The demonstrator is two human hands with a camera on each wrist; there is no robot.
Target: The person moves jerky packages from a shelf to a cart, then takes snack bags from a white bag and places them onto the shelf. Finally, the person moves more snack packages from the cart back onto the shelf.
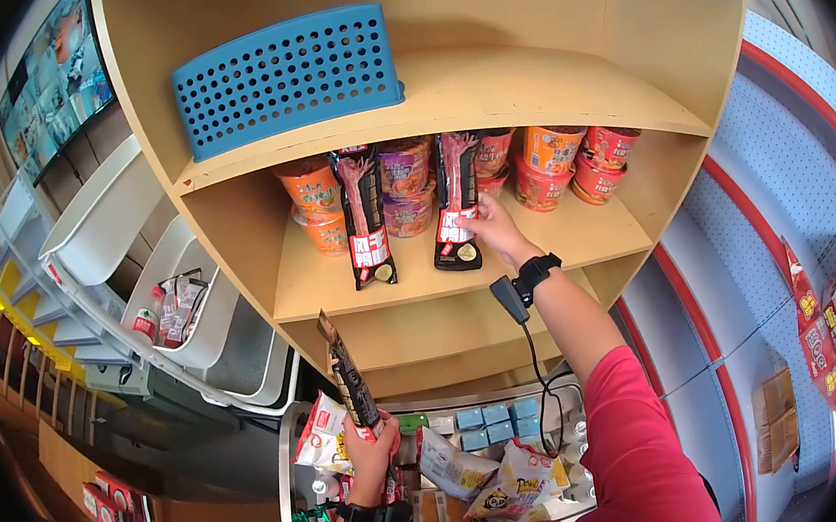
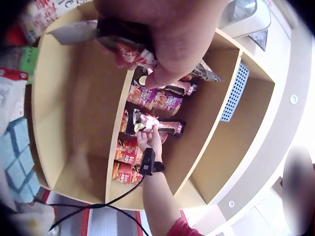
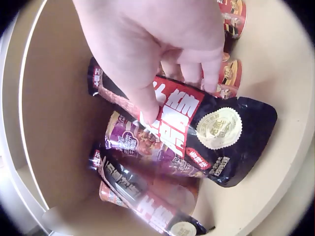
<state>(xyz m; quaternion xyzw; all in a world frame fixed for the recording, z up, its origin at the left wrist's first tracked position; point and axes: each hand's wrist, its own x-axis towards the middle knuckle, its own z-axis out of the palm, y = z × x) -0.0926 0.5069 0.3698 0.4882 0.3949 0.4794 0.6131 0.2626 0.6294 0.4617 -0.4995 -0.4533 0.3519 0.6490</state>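
Observation:
My right hand (image 1: pixel 497 229) pinches a long black snack packet (image 1: pixel 455 173) with a red-and-white label; it stands before the stacked noodle cups on the middle shelf. In the right wrist view the thumb lies across the label of this packet (image 3: pixel 179 115), fingers on its far side. A matching black packet (image 1: pixel 364 206) leans against the cups to the left. Lower down, my left hand (image 1: pixel 370 454) grips another dark packet (image 1: pixel 348 371), its long end pointing up. In the left wrist view, my left hand (image 2: pixel 182 34) hides part of what it holds.
Orange (image 1: pixel 312 191), purple (image 1: pixel 404 171) and red noodle cups (image 1: pixel 541 189) stand on the shelf. Above is a blue perforated basket (image 1: pixel 288 78). A metal-rimmed cart (image 1: pixel 284 462) with snack bags (image 1: pixel 512 481) stands below. White bins (image 1: pixel 102 229) are at the left; a cable (image 1: pixel 546 399) hangs from the right wrist.

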